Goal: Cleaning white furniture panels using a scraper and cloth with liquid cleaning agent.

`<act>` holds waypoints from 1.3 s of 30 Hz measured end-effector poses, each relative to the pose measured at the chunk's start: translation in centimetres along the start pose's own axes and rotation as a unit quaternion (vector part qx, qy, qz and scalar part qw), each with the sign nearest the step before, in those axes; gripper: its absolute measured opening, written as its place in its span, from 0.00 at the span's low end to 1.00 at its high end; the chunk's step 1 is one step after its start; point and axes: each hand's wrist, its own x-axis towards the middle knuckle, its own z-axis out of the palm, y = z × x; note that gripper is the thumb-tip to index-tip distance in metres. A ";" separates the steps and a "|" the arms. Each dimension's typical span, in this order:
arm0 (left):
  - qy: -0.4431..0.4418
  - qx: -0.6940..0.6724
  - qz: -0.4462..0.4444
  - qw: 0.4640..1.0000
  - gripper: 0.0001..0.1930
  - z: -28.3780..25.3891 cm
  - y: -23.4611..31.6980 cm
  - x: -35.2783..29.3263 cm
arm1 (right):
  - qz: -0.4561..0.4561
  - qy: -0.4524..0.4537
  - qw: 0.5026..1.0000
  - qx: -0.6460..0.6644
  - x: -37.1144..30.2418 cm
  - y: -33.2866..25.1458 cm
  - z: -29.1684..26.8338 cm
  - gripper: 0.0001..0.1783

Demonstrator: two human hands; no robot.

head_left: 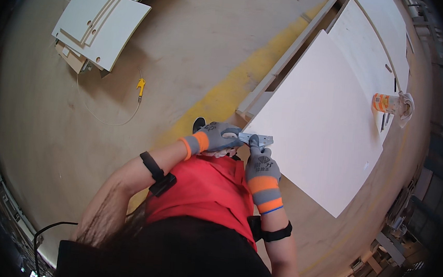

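Both hands wear grey work gloves with orange-banded cuffs. Between them is a flat, silver metal piece, tapered, with small dark holes or marks; its exact kind cannot be made out. My left hand is closed, its fingers curled at the piece's left end. My right hand grips the piece from below, thumb lying along it. The hands are just in front of my red apron, at the near left corner of a large white panel. Something whitish and crumpled shows below my left hand, partly hidden.
More white panels lie under and beyond the large one, on a pale frame. An orange-labelled clear bottle stands at their right edge. Far left is a stack of holed panels. A yellow air blow gun with hose lies nearby.
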 end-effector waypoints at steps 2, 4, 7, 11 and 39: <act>0.013 0.002 0.004 1.000 0.14 -0.1 -0.8 0.1 | 0.007 -0.004 1.000 0.002 0.8 -0.5 -0.9 0.37; 0.026 -0.005 -0.021 0.999 0.15 0.1 0.1 0.1 | 0.026 0.022 0.999 0.016 1.6 -0.3 -2.1 0.36; -0.002 0.026 -0.019 0.999 0.15 -0.3 0.7 -0.2 | 0.031 0.044 0.998 0.032 2.5 0.5 -2.2 0.35; 0.089 0.296 -0.004 0.951 0.17 -0.5 0.4 -0.6 | 0.017 -0.011 0.999 0.028 0.9 -0.3 -0.2 0.37; -0.054 0.596 0.018 0.801 0.18 -0.7 3.7 1.6 | 0.033 0.087 0.994 0.049 15.3 4.5 -18.0 0.32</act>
